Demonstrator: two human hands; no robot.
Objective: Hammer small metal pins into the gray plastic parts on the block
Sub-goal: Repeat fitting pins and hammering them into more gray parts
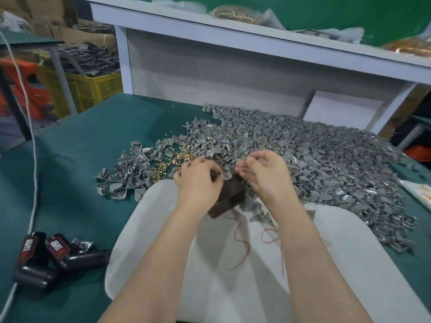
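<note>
both hands over the dark brown block (227, 197) at the bench (77, 159) middle: left hand (198, 180) curled, fingers pinched at a gray plastic part (227, 174) on the block, right hand (263, 173) loosely curled, thumb and forefinger pinched, can't tell on what. big gray parts pile (326, 164) right, brass pins (168, 163) scattered left of the block, white cloth (149, 241) under forearms.

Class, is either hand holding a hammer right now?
No: the left hand and right hand only pinch small parts above the dark block.

Green table (77, 164), gray parts (314, 159), brass pins (163, 166), white pad (149, 229)
</note>
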